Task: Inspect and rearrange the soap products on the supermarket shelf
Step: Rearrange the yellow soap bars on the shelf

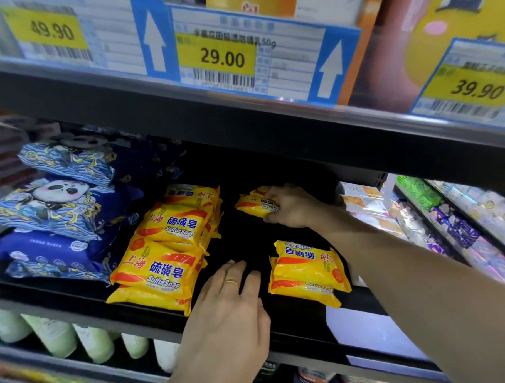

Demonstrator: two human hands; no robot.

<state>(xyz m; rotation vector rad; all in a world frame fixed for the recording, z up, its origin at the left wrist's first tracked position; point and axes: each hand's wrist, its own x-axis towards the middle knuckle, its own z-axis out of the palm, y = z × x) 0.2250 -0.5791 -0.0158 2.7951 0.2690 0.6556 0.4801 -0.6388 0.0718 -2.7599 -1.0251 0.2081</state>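
Yellow sulfur soap packs lie on a black shelf (242, 244). A leaning stack of several packs (164, 250) fills the shelf's left-middle. Two more packs (306, 268) sit stacked near the front, printed upside down. Deep at the back, my right hand (292, 207) grips another yellow soap pack (253, 205), fingers curled round its right end. My left hand (230, 316), wearing a ring, rests flat with straight fingers on the bare shelf between the stack and the front pair, holding nothing.
Blue patterned soap packs (55, 205) are piled at the left. Pastel and purple wrapped packs (437, 221) fill the shelf to the right. The shelf above carries price tags (219, 59) low overhead. White bottles (87, 337) stand on the shelf below.
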